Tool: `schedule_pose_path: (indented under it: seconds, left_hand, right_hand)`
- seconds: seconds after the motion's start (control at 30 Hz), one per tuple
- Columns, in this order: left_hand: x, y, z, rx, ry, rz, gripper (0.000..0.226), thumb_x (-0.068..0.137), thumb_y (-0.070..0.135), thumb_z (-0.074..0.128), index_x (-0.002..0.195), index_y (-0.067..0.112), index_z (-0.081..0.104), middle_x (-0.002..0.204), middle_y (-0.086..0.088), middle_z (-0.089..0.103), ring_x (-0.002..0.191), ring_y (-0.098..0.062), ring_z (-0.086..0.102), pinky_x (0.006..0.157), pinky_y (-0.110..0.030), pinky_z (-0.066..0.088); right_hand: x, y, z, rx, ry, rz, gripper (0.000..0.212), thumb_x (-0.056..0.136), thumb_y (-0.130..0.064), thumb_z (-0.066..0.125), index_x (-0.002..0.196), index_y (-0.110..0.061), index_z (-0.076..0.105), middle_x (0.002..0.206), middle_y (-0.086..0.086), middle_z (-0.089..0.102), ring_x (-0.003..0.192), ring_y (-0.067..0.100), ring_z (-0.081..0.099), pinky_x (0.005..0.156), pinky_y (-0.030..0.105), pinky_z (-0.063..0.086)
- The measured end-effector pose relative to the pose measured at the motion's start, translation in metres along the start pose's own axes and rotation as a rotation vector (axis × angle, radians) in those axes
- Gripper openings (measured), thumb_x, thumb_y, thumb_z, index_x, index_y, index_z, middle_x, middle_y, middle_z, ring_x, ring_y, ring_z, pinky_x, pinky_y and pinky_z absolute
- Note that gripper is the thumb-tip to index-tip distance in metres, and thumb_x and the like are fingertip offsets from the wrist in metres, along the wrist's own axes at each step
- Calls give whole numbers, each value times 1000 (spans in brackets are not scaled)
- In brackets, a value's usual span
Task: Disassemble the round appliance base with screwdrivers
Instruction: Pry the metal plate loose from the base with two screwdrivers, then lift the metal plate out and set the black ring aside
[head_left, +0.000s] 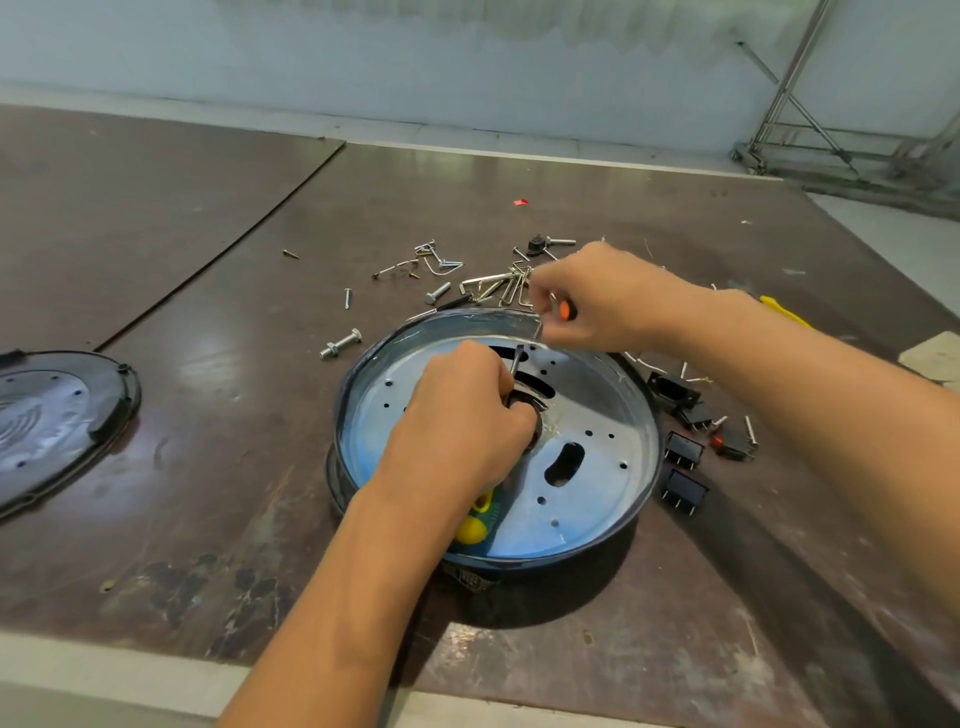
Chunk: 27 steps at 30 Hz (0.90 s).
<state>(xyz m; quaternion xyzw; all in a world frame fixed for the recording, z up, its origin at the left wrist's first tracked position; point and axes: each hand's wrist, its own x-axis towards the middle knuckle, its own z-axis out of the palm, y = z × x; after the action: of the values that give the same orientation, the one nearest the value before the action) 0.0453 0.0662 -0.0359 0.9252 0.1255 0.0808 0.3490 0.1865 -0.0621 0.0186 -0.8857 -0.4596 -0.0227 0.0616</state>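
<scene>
The round appliance base (613, 415), a dark shell with a perforated metal plate inside, lies open side up on the brown table. My left hand (462, 421) is inside it, fingers curled round a dark part at the plate's centre; what it grips is mostly hidden. A yellow-and-green screwdriver handle (475, 522) lies in the base under my left wrist. My right hand (597, 299) hovers over the far rim and grips an orange-and-black screwdriver (567, 310), whose dark shaft (517, 361) slants down toward the centre.
Loose bolts, screws and hex keys (498, 286) are scattered beyond the base. Black rocker switches (685, 452) lie to its right. A removed dark cover (57, 421) sits at the left edge. A yellow tool (784, 310) lies behind my right forearm.
</scene>
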Motion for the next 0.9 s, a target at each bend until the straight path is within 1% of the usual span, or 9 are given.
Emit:
schedule_pose_path:
  seconds: [0.17,0.33,0.47,0.53,0.6,0.67,0.7,0.8,0.9]
  left_hand:
    - [0,0,-4,5,-22,0,11,82,26,66,85,16,66,73,-8,69,58,-27,69,58,-46,61]
    - [-6,4,-11,-56,8,59,10,85,27,67,94,24,65,82,-2,69,54,-15,67,61,-40,60]
    - [-13,13,-31,-116,211,229,23,87,32,70,109,25,70,92,5,68,78,-14,66,71,-32,55]
    - [-18,13,-47,-171,259,261,24,86,31,72,109,25,71,92,5,68,66,-16,68,66,-39,60]
    - [-20,5,-62,-170,301,242,23,85,32,74,108,27,71,92,6,67,50,-12,67,52,-32,59]
    - [-21,-8,-76,-145,345,185,21,84,33,75,104,30,71,93,8,68,46,-10,66,44,-22,53]
    - [-22,-17,-83,-103,368,146,21,83,34,75,103,31,70,92,10,68,49,-10,67,47,-21,54]
    - [-22,-46,-94,73,440,8,26,84,39,72,108,29,72,97,6,73,77,-23,72,80,-38,58]
    - [-22,-73,-97,91,491,-113,32,85,41,72,112,23,73,102,-3,75,88,-33,71,88,-44,56]
  right_hand:
    - [-37,25,-10,240,335,324,6,84,-18,69,80,-22,67,69,-5,64,60,3,55,63,25,46]
    - [-80,40,32,212,189,526,15,83,-19,77,73,-22,66,70,-5,64,73,19,63,69,32,49]
    - [-95,32,48,181,176,532,18,87,-29,78,74,-31,65,72,-12,60,83,23,61,69,36,50]
    - [-98,29,42,119,101,521,11,87,-34,77,79,-33,69,77,-9,62,87,24,61,69,35,48]
    - [-102,26,34,82,87,512,3,92,-32,73,91,-31,76,85,-6,67,94,25,63,75,40,54]
    - [-107,23,22,170,179,542,11,96,-28,67,95,-26,77,83,-3,73,85,21,69,76,39,58]
    - [-109,20,17,245,213,566,12,97,-28,64,92,-25,75,74,-3,74,72,17,71,66,33,58]
    - [-116,4,9,460,126,659,9,95,-37,67,92,-29,67,58,-2,72,36,14,58,37,23,44]
    - [-121,-12,13,638,50,740,27,89,-42,72,110,-27,62,63,1,72,35,18,51,37,23,39]
